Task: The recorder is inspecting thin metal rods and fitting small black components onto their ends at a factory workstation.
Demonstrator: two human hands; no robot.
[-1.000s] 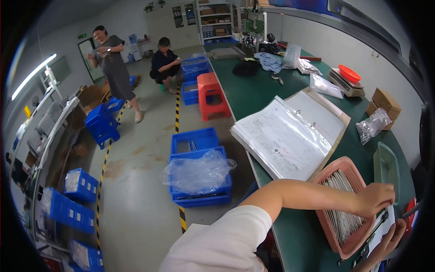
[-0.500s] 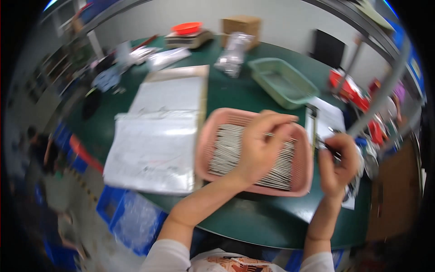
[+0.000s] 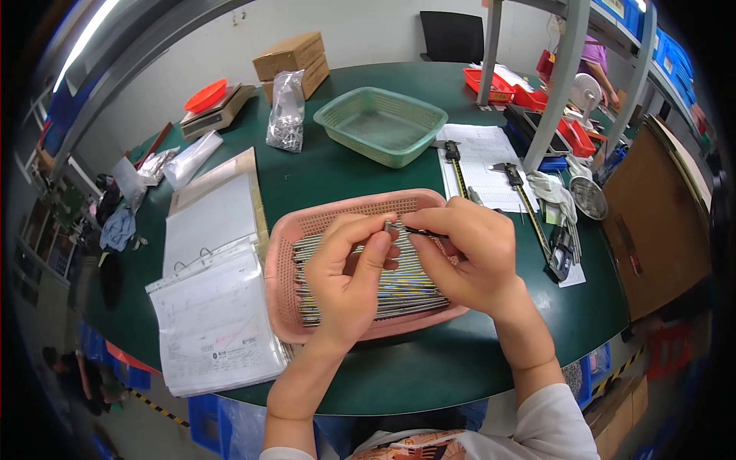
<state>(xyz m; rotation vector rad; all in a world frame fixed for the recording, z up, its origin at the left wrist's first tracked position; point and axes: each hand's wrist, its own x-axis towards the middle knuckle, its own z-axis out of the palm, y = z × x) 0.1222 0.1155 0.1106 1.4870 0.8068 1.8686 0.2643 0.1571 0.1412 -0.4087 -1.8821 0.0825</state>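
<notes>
Slim, shiny metal rods point(image 3: 414, 285) lie roughly nine-to-three in a lattice-walled pink plastic basket point(image 3: 414, 326). Above them, the left hand point(image 3: 341, 274) pinches a small grey metal piece point(image 3: 388, 227) — its axis unclear; the right hand point(image 3: 481, 253) clamps a thin black tool point(image 3: 423, 232), pointing toward nine o'clock.

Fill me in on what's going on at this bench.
A person is working with both hands above a pink basket of thin metal rods. The left hand pinches a small metal piece between thumb and fingertips, while the right hand holds a slim dark tool with its tip close to that piece; whether they touch is too small to tell. An open ring binder lies to the left, with digital calipers off to the right.
</notes>
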